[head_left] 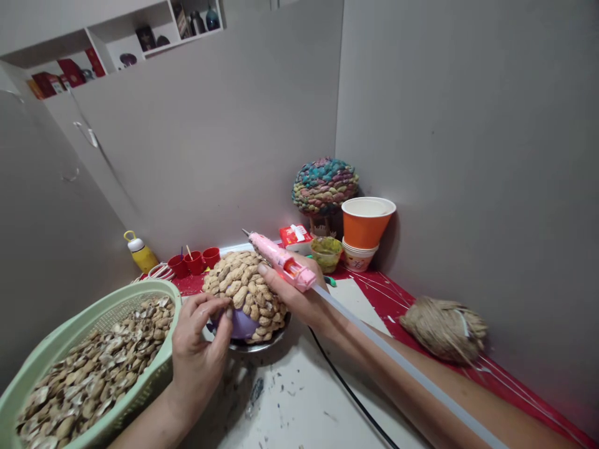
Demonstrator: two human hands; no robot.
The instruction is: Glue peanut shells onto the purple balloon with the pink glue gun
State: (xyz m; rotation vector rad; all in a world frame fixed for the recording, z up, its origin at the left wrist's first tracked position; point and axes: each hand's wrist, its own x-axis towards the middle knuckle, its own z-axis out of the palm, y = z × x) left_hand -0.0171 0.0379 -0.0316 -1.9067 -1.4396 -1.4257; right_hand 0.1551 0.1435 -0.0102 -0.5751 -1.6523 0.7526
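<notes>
Peanut shells (241, 277) cover most of a purple balloon (242, 325), which rests in a shallow metal bowl (264, 344). A bare purple patch faces me. My left hand (199, 340) pinches a peanut shell, mostly hidden by thumb and fingertips, against the left edge of that patch. My right hand (299, 293) grips a pink hot glue gun (281, 259), its nozzle pointing up and left above the shells. A long clear glue stick (397, 355) trails from the gun's back along my forearm. Left of my left hand stands a green basket (163, 293) of loose peanut shells.
Behind are red cups (195, 262), a yellow bottle (143, 252), a colourful shell-covered dome (324, 187), orange paper cups (367, 224) and a plastic tub (326, 252). A twine bundle (444, 329) lies right. A black cord (349, 386) crosses the white board (290, 405).
</notes>
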